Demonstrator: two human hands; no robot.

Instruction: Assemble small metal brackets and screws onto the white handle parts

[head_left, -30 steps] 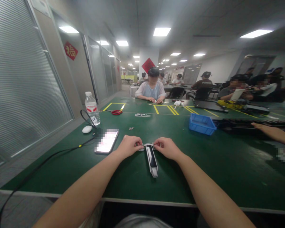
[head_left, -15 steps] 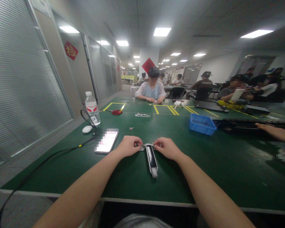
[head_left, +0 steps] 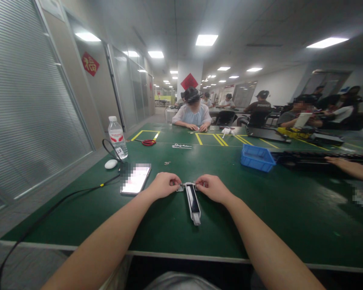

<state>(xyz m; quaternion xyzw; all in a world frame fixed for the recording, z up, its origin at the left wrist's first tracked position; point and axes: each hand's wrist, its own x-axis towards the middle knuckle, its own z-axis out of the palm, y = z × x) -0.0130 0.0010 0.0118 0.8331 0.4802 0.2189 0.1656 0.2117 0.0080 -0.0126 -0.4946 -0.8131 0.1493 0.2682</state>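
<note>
A long, narrow white-framed piece with a glossy dark middle [head_left: 193, 200] lies on the green table, its pale tip pointing toward me. Thin metal parts stick out sideways from its far end. On the left of that end, my left hand [head_left: 165, 184] is closed in a pinch at a small metal part [head_left: 179, 188]. My right hand [head_left: 212, 187] pinches at the opposite side, and its fingers hide most of what they grip. Past my left hand lies a small metal bit [head_left: 167, 163], too small to name.
Left of my hands are a phone [head_left: 136, 180], a white mouse-like object [head_left: 111, 164], a water bottle [head_left: 117, 137] and a black cable [head_left: 69, 196]. Beyond lie red-handled scissors [head_left: 148, 142] and a blue bin [head_left: 257, 158]. A person [head_left: 192, 114] sits opposite; another person's hand [head_left: 341, 163] reaches in at right.
My left hand has shifted very slightly at the metal part. The long white piece and my right hand look unmoved. The person opposite has lowered their head.
</note>
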